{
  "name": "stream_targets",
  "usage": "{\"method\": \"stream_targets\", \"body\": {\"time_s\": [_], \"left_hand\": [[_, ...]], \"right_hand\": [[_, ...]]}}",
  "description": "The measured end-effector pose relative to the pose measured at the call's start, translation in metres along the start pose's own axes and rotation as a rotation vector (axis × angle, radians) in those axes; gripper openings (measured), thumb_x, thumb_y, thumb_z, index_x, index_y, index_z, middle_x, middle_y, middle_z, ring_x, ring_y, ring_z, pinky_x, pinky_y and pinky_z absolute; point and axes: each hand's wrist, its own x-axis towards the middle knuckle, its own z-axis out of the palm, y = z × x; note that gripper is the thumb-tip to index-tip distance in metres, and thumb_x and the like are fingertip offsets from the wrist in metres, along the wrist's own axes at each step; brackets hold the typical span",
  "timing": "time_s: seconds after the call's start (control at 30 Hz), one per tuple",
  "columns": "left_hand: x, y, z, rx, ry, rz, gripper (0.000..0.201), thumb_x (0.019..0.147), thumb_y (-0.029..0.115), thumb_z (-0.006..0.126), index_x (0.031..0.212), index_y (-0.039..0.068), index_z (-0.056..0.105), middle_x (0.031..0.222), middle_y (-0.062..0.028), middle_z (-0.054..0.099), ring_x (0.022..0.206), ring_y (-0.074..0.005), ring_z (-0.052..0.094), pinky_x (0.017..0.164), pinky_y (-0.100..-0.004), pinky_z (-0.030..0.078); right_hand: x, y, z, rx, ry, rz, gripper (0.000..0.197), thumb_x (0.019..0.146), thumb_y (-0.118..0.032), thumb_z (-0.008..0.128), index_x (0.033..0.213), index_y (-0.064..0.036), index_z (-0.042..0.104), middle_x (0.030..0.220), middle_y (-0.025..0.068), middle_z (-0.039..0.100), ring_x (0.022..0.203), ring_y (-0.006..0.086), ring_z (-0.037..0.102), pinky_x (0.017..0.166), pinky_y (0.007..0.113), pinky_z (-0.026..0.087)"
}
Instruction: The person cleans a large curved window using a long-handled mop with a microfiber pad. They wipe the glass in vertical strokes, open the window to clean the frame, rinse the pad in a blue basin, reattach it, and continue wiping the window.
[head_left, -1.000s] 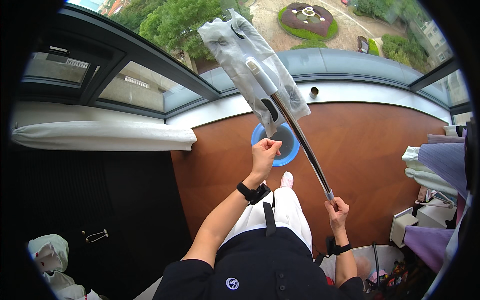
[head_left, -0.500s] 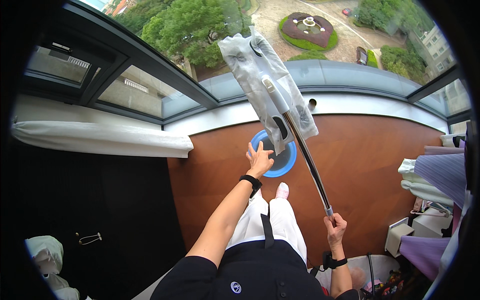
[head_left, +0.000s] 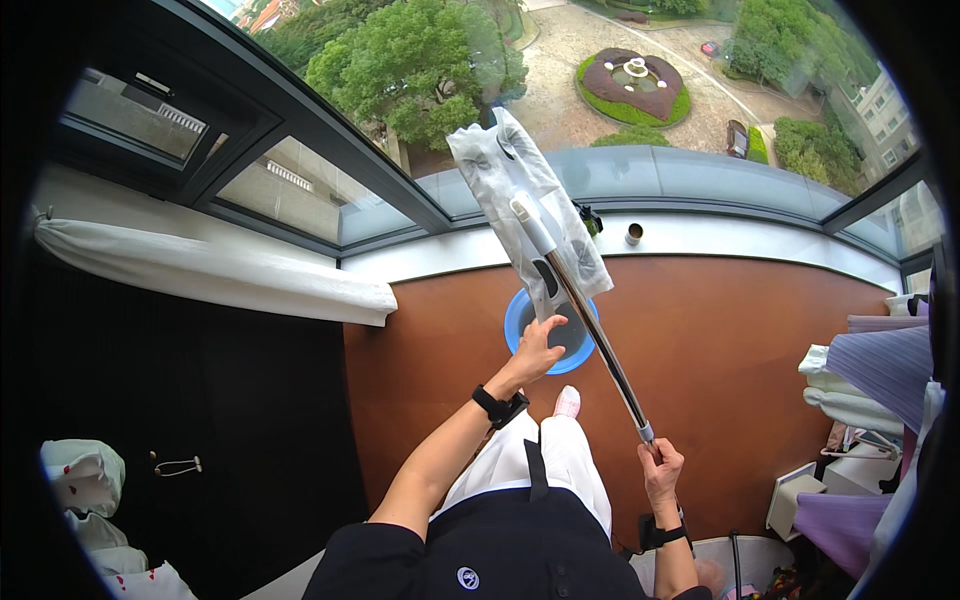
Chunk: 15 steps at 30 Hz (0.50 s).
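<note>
Left hand (head_left: 535, 350), a black strap (head_left: 495, 405) worn at its wrist, is raised at the lower corner of a pale cloth (head_left: 480, 165), its fingers loosely curled and parted from the thumb; nothing is seen gripped, and whether the corner is touched cannot be told. On the reddish-brown floor (head_left: 720, 350), a blue basin (head_left: 509, 325) is partly hidden by the hand and the mop. In mid-view, a flat mop (head_left: 578, 292) is held aslant, its head wrapped by the cloth, its metal pole (head_left: 612, 363) angled down toward the right. Farther right, a small brown cylinder (head_left: 634, 234) is set on the white sill (head_left: 720, 237). By the right hand (head_left: 662, 472), closed round the pole's near end, the mop is supported. At far right, purple garments (head_left: 880, 365) are hung.

For clean handling, judged from this pose, the pole is best gripped firmly, since at such reach the head is likely to be swung by small wrist movements. Any adjustment of the cloth is best made at its corner, between thumb and fingertips, so that the thin-looking fabric is not torn, with the head kept clear of the cylinder.
</note>
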Motion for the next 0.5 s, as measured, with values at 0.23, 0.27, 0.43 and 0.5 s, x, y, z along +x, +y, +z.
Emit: {"method": "stream_targets", "body": {"time_s": [0.23,0.27,0.43,0.5], "left_hand": [[-0.048,0.133,-0.001,-0.817,-0.033,-0.233,0.057,0.094,0.033,0.068,0.135,0.005,0.041,0.108,-0.0067,0.063,0.084,-0.0103,0.060,0.066,-0.0231,0.047],[-0.051,0.142,-0.001,-0.823,0.043,-0.285,0.055,0.095,0.032,0.067,0.134,0.005,0.039,0.109,-0.0075,0.062,0.084,-0.0099,0.060,0.064,-0.0226,0.046],[-0.072,0.114,-0.056,-1.008,0.497,-0.389,0.047,0.083,0.037,0.071,0.116,0.017,0.044,0.104,-0.0013,0.052,0.091,-0.0144,0.052,0.076,-0.0313,0.044],[-0.080,0.102,-0.086,-0.946,0.557,-0.349,0.042,0.082,0.047,0.069,0.110,0.024,0.048,0.105,0.0034,0.056,0.091,-0.0134,0.053,0.076,-0.0303,0.040]], "right_hand": [[0.019,-0.015,-0.037,-0.204,0.042,-0.290,0.009,0.082,-0.003,0.066,0.079,-0.0011,0.058,0.061,0.0071,0.048,0.048,0.0177,0.045,0.047,0.031,0.036],[0.020,-0.019,-0.042,-0.232,0.048,-0.337,0.008,0.081,-0.003,0.067,0.080,-0.0016,0.059,0.063,0.0082,0.049,0.050,0.0205,0.047,0.048,0.033,0.037],[0.021,-0.036,-0.031,-0.439,0.040,-0.514,0.009,0.081,-0.003,0.068,0.085,-0.0056,0.060,0.069,0.0097,0.052,0.065,0.0294,0.054,0.060,0.041,0.041],[0.023,-0.045,-0.032,-0.487,0.062,-0.608,0.014,0.077,0.000,0.068,0.088,-0.0057,0.060,0.071,0.0084,0.052,0.066,0.0279,0.054,0.060,0.040,0.041]]}}
